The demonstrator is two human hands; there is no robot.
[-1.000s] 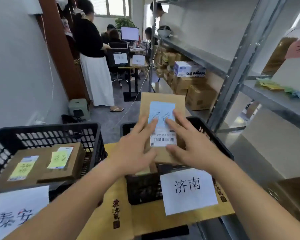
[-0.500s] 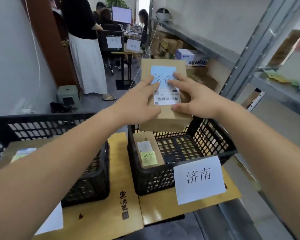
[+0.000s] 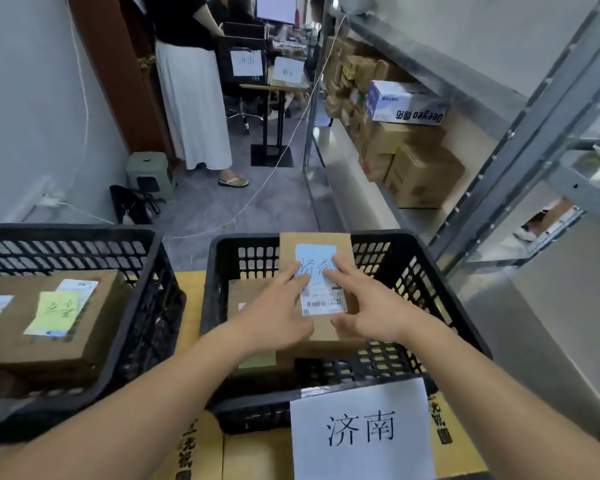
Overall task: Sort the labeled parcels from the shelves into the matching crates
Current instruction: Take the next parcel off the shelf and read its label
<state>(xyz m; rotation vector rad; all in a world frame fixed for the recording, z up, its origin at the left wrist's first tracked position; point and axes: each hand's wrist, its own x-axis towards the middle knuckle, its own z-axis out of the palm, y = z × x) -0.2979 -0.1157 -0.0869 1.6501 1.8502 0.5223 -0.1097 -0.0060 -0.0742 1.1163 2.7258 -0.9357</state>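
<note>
Crate (image 3: 440, 289) holds parcel (image 3: 321, 327) under both hands (image 3: 329, 311).

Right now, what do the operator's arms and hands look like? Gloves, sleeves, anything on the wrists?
Both arms are bare from the bottom edge of the view to the fingertips: no sleeves in view. The left hand and right hand wear no gloves, and no rings, watch, wristband or markings can be seen on what shows. Fingernails look short and plain.
</note>
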